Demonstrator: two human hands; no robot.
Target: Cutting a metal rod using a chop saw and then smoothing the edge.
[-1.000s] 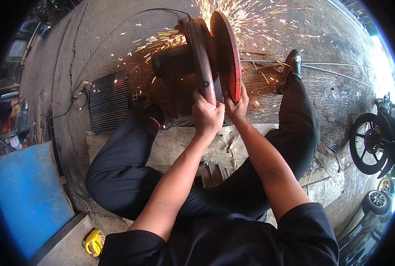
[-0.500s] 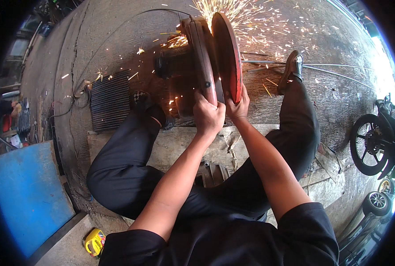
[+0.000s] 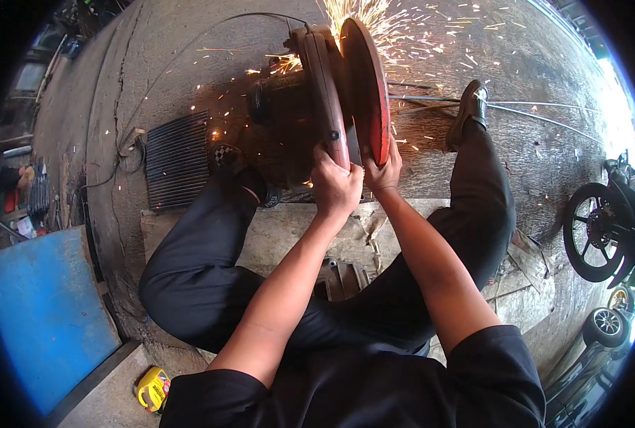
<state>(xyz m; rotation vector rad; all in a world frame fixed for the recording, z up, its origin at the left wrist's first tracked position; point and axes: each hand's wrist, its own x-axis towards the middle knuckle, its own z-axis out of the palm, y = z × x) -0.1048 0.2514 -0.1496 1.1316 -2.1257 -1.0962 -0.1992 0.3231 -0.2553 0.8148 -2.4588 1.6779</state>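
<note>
My left hand [image 3: 336, 184] is wrapped round the reddish-brown handle [image 3: 326, 107] of a cut-off saw, at its near end. Close beside it, my right hand [image 3: 383, 171] grips the lower edge of a large round disc [image 3: 371, 93] with a red rim, which stands on edge along the saw's right side. Whether this disc is part of the saw I cannot tell. Bright sparks [image 3: 360, 27] spray from the far end between handle and disc. The saw's dark motor body [image 3: 282, 107] lies in shadow on the left. What is being cut is hidden.
Thin metal rods [image 3: 531, 107] lie on the floor to the right. A ribbed dark grate [image 3: 178, 160] lies left, near my foot. A cable [image 3: 189, 53] arcs from the saw. Around are a blue panel [image 3: 53, 299], a yellow container [image 3: 152, 389] and a motorcycle wheel [image 3: 590, 232].
The spark spray is narrower, and fewer sparks scatter to the left. Both hands and the saw stay almost exactly where they were.
</note>
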